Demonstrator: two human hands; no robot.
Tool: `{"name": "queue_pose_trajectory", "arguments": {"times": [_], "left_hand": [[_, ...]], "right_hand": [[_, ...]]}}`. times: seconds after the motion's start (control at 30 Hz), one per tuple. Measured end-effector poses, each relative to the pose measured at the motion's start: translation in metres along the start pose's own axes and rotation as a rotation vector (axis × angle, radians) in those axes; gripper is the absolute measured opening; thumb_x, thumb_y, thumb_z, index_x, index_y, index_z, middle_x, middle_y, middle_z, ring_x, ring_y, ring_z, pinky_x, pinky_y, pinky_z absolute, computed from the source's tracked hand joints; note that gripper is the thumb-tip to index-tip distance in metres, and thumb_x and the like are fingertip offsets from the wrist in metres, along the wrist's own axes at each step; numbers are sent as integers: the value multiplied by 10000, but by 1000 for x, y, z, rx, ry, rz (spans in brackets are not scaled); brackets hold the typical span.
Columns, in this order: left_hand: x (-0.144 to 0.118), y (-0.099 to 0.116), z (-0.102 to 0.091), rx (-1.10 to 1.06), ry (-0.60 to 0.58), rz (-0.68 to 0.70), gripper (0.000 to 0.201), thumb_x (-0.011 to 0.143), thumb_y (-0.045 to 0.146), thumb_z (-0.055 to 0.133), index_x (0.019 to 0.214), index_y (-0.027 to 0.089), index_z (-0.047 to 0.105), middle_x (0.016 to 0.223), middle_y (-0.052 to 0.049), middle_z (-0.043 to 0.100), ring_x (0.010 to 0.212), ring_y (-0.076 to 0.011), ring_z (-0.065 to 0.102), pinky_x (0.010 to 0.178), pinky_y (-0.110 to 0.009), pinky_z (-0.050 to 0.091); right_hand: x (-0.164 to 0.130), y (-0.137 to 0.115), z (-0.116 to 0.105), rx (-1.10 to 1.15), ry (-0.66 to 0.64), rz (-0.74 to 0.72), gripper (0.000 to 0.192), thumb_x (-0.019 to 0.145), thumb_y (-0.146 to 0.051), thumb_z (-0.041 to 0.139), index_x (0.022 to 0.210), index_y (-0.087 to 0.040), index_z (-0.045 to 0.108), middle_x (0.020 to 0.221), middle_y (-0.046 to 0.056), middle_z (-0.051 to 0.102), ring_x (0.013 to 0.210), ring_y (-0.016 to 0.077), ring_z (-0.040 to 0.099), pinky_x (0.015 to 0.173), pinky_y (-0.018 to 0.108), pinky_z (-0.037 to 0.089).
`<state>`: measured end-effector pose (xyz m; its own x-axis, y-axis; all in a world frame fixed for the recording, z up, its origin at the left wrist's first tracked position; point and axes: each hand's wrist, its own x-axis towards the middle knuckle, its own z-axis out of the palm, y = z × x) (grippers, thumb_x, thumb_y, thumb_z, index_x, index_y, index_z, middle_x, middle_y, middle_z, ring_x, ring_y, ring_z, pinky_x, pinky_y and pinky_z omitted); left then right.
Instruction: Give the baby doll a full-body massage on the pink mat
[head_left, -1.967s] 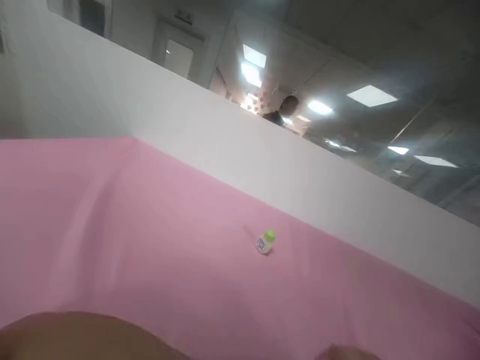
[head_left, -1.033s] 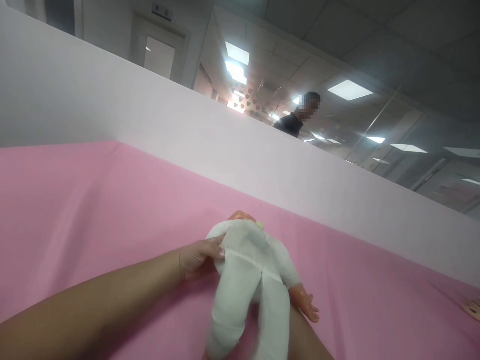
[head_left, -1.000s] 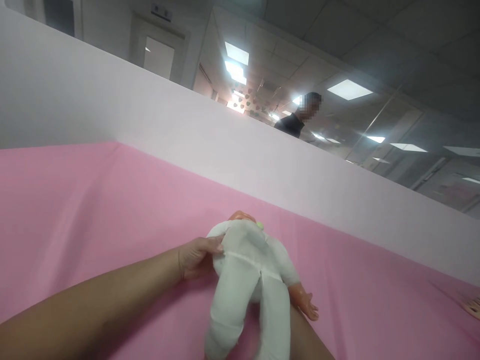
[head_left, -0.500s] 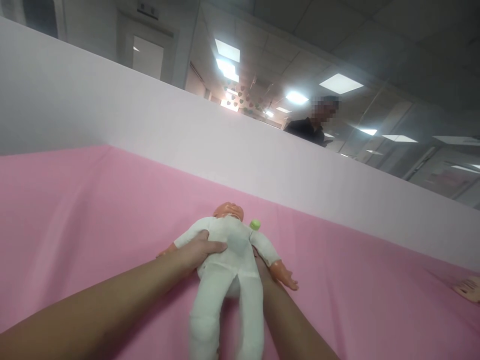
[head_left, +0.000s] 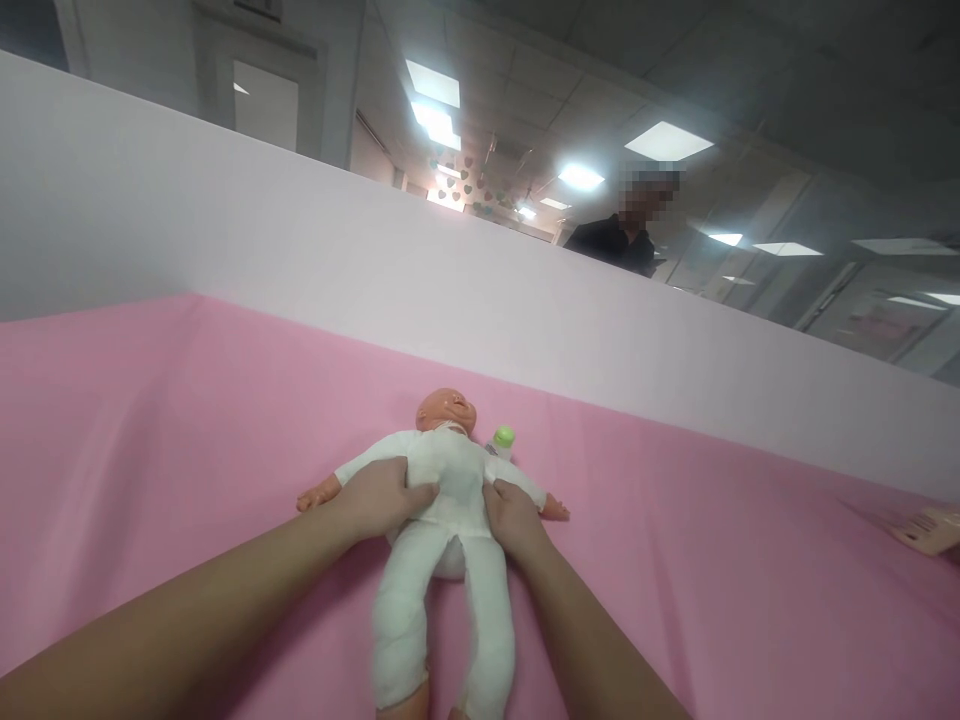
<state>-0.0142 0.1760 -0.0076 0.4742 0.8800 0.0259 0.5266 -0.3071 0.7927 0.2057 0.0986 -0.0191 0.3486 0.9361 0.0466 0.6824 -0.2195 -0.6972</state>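
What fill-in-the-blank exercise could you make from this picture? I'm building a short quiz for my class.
1. Both hands, left hand and right hand, grip the doll at its ____.
2. The doll lies face ____ on the cloth.
3. The cloth is ____ in colour.
4. The small bottle beside the doll's head has a ____ cap.

Missing words: torso; up; pink; green

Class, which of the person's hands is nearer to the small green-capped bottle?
The right. The right hand grips the doll's side just below the bottle; the left hand holds the doll's far side, farther away.
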Motion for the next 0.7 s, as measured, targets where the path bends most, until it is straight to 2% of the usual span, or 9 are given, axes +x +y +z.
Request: {"name": "queue_pose_trajectory", "arguments": {"times": [0.1,0.23,0.33,0.43,0.5,0.57,0.63,0.7], "left_hand": [[-2,0,-9,180,-30,9,516,773,715,588,658,215,633,714,-112,709,712,-320,656,690,-391,426],[0,-2,-26,216,-145,-6,534,757,741,583,673,222,676,797,-126,738,756,-333,655,679,-386,415],[2,-3,-43,250,-224,-14,502,684,727,660,653,226,682,798,-115,743,746,-325,651,661,-372,407],[5,0,-57,322,-252,-8,441,603,654,753,608,227,645,704,-86,713,676,-297,629,655,-360,406],[13,3,-62,318,-162,0,423,636,641,737,690,228,665,751,-81,716,710,-296,637,669,-358,416],[28,8,-60,216,38,12,451,709,646,685,883,230,691,936,-98,732,847,-311,658,721,-362,438],[52,16,-51,10,219,25,511,748,590,683,1111,231,652,1192,-126,684,1039,-330,639,812,-375,454],[81,26,-39,-344,304,-51,594,769,502,688,1279,227,559,1359,-160,592,1159,-346,601,859,-396,465]], "right_hand": [[-1,-1,8,-227,67,13,381,978,-413,433,760,-194,656,798,99,709,799,253,636,786,357,434],[-12,-13,18,-289,39,-75,375,993,-367,402,826,-181,682,858,126,727,805,252,639,755,352,404],[-22,-23,12,-350,-18,-80,389,980,-391,429,768,-193,687,814,120,722,744,249,627,695,349,381],[-25,-32,-4,-417,5,-64,358,926,-424,527,673,-208,659,725,92,690,670,229,591,647,342,351],[-18,-37,-13,-382,82,-92,278,895,-405,573,723,-211,672,740,72,686,682,219,586,647,333,359],[-2,-42,-18,-253,183,-154,213,893,-388,582,890,-214,704,865,66,709,784,222,613,704,328,403],[25,-46,-15,-40,246,-191,319,885,-427,610,1115,-220,689,1105,82,705,977,241,629,831,339,449],[58,-49,-7,227,273,-148,523,837,-513,674,1281,-239,627,1311,95,636,1150,268,594,953,366,455]]}}
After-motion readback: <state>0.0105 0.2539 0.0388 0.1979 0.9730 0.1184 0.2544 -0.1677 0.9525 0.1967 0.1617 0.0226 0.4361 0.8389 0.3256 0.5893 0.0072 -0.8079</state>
